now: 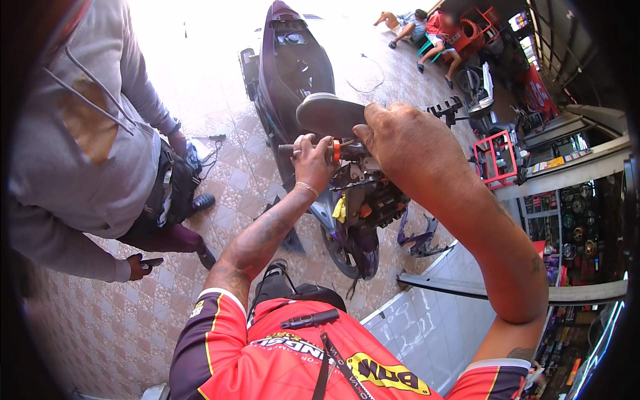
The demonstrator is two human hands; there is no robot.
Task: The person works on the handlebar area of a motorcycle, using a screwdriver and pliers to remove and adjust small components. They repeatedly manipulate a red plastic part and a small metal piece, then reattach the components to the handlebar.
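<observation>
A scooter (291, 77) with its front panels off stands before me, exposed black parts and wiring (373, 207) under the handlebar and a yellow item (340, 208) among them. My left hand (312, 160) is wrapped around the dark handlebar end (287, 151), beside an orange ring (336, 151). My right hand (400, 137), higher and to the right, has its fingers closed on the edge of an oval mirror-like piece (323, 115) with a pale rim; its fingertips are partly hidden.
A person in grey (93, 167) stands close on my left, holding a phone (150, 262). Two people (440, 37) sit at the back right. A red frame (493, 159), loose purple panels (420, 237) and glass display cases (573, 233) are on the right.
</observation>
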